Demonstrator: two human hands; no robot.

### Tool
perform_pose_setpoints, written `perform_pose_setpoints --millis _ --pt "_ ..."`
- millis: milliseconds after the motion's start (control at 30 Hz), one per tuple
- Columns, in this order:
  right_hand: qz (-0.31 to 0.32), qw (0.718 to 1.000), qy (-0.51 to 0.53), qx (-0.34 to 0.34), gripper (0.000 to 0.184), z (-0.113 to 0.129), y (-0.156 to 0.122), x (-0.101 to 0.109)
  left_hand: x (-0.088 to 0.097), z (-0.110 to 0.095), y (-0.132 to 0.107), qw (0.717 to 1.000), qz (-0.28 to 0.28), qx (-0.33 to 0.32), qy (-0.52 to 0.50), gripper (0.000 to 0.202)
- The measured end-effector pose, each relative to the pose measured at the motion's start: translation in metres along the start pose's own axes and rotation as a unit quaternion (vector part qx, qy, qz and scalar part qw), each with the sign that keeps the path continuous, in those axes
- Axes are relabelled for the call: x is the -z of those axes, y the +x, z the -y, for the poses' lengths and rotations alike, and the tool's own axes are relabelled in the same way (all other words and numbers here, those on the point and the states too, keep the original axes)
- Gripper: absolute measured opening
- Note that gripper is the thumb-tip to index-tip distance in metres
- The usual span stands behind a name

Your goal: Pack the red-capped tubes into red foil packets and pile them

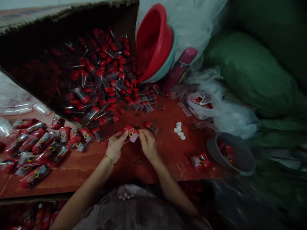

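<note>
A small red printed packet, with a yellow-and-black mark and a pale pink patch, is held above the red tabletop. My left hand grips its left side between thumb and fingers, and a gold bangle circles that wrist. At the packet's right edge, my right hand pinches with thumb and fingertips. Just beyond my right hand lies a clear, red-capped small bottle. Other capped bottles lie close past my left hand, partly in the spill from the box. The packet's contents are too dim to make out.
A tipped cardboard box spills red-capped bottles. Filled red packets heap at left. Rightward are white pieces, another red packet, a grey tub and a plastic bag. Behind stand a red basin and a flask.
</note>
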State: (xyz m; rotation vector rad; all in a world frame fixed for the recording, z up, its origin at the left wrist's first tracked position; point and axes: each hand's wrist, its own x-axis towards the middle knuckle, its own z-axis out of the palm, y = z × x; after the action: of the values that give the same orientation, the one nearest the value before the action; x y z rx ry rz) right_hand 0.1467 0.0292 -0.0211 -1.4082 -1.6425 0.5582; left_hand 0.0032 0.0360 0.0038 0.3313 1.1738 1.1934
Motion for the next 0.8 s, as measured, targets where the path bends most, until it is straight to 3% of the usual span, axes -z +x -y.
perform_pose_setpoints --millis 67,133,200,267,367,500,633,800 --pt "-0.009 0.990 -0.137 -0.011 0.032 -0.014 0.010 0.017 0.001 -0.003 0.002 1.000 -0.001 0.002 -0.014 0.041" --pt "-0.018 0.959 -0.275 -0.068 0.037 -0.030 0.018 0.030 0.001 -0.005 0.002 1.000 0.001 -0.003 -0.025 0.040" --pt "0.004 0.936 -0.338 -0.098 0.037 -0.044 0.020 0.036 0.000 -0.006 0.001 0.999 0.013 -0.008 -0.029 0.039" --pt "0.018 0.938 -0.333 -0.097 0.031 -0.054 0.016 0.036 -0.001 -0.006 0.000 0.999 0.029 -0.006 -0.031 0.040" --pt "0.005 0.964 -0.249 -0.091 0.025 -0.056 0.004 0.033 0.001 -0.006 -0.001 0.998 0.047 0.001 -0.032 0.039" --pt "0.029 0.993 0.012 -0.118 0.029 -0.035 -0.017 0.040 0.005 -0.006 -0.002 0.999 0.041 0.004 -0.019 0.037" --pt "0.105 0.959 0.211 -0.157 0.024 0.000 -0.039 0.052 0.004 -0.005 -0.006 0.999 0.041 0.001 0.004 0.038" --pt "0.138 0.943 0.245 -0.178 0.023 0.021 -0.051 0.056 -0.001 -0.002 -0.011 0.997 0.052 -0.039 0.044 0.041"
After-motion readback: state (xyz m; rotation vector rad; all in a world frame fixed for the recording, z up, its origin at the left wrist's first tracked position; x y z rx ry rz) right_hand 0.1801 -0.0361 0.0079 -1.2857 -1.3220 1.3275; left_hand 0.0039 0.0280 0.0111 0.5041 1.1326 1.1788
